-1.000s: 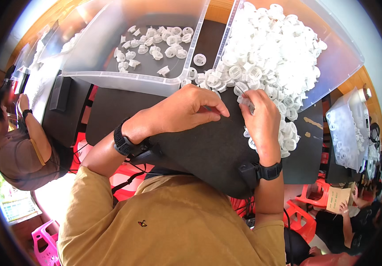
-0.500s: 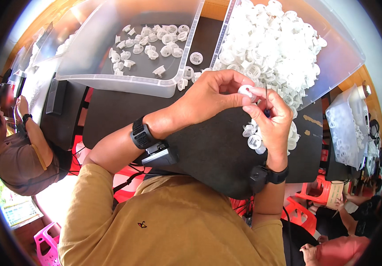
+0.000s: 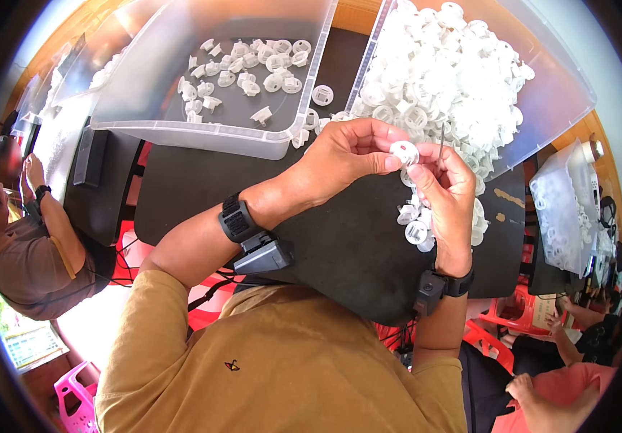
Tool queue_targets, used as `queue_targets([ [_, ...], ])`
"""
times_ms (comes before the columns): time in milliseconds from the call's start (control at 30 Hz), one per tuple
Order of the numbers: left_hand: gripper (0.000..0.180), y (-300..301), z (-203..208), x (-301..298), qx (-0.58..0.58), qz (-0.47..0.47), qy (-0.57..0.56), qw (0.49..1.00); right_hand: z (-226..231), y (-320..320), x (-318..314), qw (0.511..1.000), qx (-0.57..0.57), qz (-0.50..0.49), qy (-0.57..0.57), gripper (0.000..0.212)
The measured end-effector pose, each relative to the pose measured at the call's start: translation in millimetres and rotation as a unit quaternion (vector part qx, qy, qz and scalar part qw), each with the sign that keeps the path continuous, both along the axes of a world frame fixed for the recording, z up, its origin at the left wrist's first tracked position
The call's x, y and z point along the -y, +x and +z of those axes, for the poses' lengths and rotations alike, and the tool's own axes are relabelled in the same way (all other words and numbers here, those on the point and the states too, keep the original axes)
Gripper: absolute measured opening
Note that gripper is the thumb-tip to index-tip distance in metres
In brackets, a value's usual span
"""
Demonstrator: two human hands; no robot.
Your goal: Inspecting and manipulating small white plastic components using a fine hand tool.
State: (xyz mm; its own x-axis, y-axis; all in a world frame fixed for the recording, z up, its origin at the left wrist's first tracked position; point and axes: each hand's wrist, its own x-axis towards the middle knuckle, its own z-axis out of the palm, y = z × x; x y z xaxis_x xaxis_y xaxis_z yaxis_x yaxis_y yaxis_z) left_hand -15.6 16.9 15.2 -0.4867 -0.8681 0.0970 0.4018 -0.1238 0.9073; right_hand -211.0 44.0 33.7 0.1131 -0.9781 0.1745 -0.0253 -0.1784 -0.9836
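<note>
The left hand (image 3: 347, 155) grasps a round white piece (image 3: 404, 152) between thumb and fingers; the right hand (image 3: 449, 191) has its thumb at the piece's edge and its fingers closed around a thin metal tool (image 3: 441, 137), shaft upward. The piece is held above the bench (image 3: 311, 245), in front of the heaped white parts (image 3: 441, 79) in the right-hand clear bin (image 3: 558, 86). A left-hand clear bin (image 3: 195, 141) holds fewer parts.

The step in hand seems to be positioning one piece between the fingers; the next move probably calls for a steady left grip and a free tool tip. One second ago the left hand was empty and the right hand was at the heap's edge.
</note>
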Motion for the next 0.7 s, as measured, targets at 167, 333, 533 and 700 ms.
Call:
queue_targets([
  [167, 0.027, -0.8, 0.5, -1.4, 0.008, -0.006, -0.013, 1.0, -3.9, 1.8, -0.5, 1.0, 0.021, -0.004, 0.015, 0.014],
  [333, 0.026, -2.1, -2.5, -1.7, -0.001, 0.001, -0.031, 1.0, -2.5, 5.1, -2.8, 1.0, -0.007, -0.019, -0.005, 0.014],
  [533, 0.026, -0.2, -0.3, -2.0, 0.012, 0.002, -0.035, 0.999, -0.7, 6.8, -4.0, 0.998, -0.044, -0.026, -0.028, 0.016],
  [700, 0.029, 3.8, 1.2, 3.8, 0.037, -0.016, -0.004, 0.999, 1.9, 6.7, -4.5, 0.995, -0.079, -0.035, -0.058, 0.019],
])
